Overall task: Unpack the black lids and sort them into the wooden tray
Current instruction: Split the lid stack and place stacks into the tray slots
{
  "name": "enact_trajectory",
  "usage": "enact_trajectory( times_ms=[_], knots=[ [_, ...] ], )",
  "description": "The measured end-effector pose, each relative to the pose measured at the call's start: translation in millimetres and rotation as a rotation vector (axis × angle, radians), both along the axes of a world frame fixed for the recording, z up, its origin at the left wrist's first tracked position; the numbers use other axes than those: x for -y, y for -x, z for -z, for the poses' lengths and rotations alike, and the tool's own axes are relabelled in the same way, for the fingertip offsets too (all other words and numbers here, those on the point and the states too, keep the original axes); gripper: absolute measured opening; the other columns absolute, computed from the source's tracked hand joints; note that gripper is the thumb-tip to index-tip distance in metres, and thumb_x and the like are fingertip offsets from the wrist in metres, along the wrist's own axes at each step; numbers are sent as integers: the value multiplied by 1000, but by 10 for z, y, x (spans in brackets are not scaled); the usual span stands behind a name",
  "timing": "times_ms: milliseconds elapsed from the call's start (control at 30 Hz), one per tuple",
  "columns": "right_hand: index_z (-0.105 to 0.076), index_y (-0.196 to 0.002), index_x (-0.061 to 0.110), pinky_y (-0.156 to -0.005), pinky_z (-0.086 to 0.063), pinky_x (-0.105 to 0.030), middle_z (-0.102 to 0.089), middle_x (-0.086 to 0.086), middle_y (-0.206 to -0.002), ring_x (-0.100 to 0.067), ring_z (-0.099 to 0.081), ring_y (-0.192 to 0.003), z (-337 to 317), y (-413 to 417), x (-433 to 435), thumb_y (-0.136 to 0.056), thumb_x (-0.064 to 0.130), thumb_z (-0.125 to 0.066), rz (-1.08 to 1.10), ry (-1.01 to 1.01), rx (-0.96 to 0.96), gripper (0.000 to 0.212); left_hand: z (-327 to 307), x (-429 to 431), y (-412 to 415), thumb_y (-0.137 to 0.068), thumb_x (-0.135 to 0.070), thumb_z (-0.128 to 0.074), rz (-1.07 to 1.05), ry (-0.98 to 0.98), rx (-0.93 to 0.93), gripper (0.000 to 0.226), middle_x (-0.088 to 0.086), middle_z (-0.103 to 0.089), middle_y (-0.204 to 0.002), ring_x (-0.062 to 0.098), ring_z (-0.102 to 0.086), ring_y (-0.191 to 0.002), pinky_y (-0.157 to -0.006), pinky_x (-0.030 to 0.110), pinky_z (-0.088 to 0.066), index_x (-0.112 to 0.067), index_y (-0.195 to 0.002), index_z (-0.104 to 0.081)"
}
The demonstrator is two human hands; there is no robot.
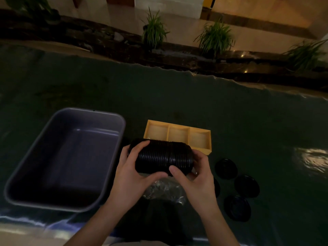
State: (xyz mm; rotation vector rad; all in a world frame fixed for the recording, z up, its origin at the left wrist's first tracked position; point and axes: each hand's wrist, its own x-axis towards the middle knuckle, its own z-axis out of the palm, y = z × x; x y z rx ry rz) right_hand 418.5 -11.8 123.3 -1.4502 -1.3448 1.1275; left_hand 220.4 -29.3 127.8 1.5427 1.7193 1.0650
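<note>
A long stack of black lids (164,156) lies on its side between both hands, just in front of the wooden tray (209,148). My left hand (132,167) grips its left end and my right hand (194,176) grips its right end. The wooden tray has three compartments, and the parts I can see hold nothing. Three loose black lids lie flat on the table to the right: one (226,168), a second (246,186) and a third (237,208). Another lid is partly hidden behind my right hand. Crumpled clear plastic wrap (164,190) lies under my hands.
A large grey bin (122,125) with nothing in it stands to the left of the hands. The table carries a dark green cloth (195,103). Potted plants (153,31) and a dark ledge run behind the far edge.
</note>
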Motion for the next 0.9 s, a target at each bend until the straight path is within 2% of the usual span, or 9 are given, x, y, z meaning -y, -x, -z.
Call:
enact_trajectory(
  times_ms=[100, 167, 233, 333, 400, 500, 667, 833, 900],
  knots=[
    [-49, -138, 38, -105, -56, -42, -62, 31, -128, 3, -61, -123, 12, -18, -39, -66, 74, -80, 1, 11, -56, 86, -5, -47, 13, -57, -69, -80, -10, -7, 18, 94, -14, -43, -133, -7, -45, -123, -102, 26, -43, -50, -140, -41],
    [-48, -139, 37, -105, -56, -43, -62, 29, -130, 1, -61, -125, 28, -20, -64, -70, 72, -80, -18, 18, -76, 85, -14, -69, -6, -57, -70, -79, -13, 0, 3, 94, -10, -42, -137, 2, -48, -124, -106, 36, -46, -48, -141, -42],
    [-43, -140, 44, -102, -56, -34, -60, 32, -131, 4, -60, -125, 40, -6, -100, -67, 74, -81, -49, 37, -60, 88, -21, -86, -42, -59, -69, -79, -7, 2, -20, 93, -5, -40, -141, 13, -48, -127, -107, 41, -48, -49, -141, -40],
    [-38, -135, 55, -92, -55, -16, -56, 40, -127, 12, -58, -121, 58, 9, -179, -55, 79, -84, -42, 45, -2, 95, -6, -125, -68, -60, -71, -78, 1, -7, -42, 91, -6, -38, -143, 12, -46, -127, -104, 34, -46, -53, -140, -38],
    [-43, -136, 50, -90, -56, -16, -58, 39, -125, 11, -60, -118, 96, -11, -239, -54, 79, -84, -14, 50, -25, 96, 11, -172, -49, -59, -69, -79, -13, -3, -29, 93, -9, -39, -141, 8, -46, -126, -105, 30, -43, -51, -140, -39],
    [-50, -134, 44, -88, -55, -11, -63, 33, -123, 9, -61, -117, 167, -38, -328, -63, 63, -84, 23, 60, -76, 80, 43, -262, 11, -59, -59, -86, -51, -11, -44, 94, -13, -42, -135, 5, -47, -123, -104, 29, -43, -46, -141, -41],
    [-51, -136, 23, -92, -54, -24, -65, 9, -124, -1, -63, -113, 298, 30, -527, -76, 33, -65, 92, 65, -138, 62, 78, -365, -16, -59, -59, -85, -53, 20, -51, 94, -11, -41, -136, 6, -47, -123, -105, 31, -43, -51, -140, -39],
    [-50, -130, 31, -91, -52, -24, -61, 23, -115, 18, -60, -104, 433, 143, -793, -98, 20, -64, 97, 54, -2, 36, 133, -422, 9, -57, -60, -85, -87, 81, -61, 95, -10, -41, -139, 12, -48, -128, -109, 43, -47, -53, -139, -38],
    [-55, -126, 32, -92, -53, -26, -65, 18, -116, 10, -63, -108, 513, 167, -912, -98, 24, -67, 77, 57, 13, 31, 161, -449, 58, -56, -57, -87, -123, 84, -80, 95, -12, -42, -136, 13, -50, -126, -107, 42, -48, -50, -138, -40]
  ],
)
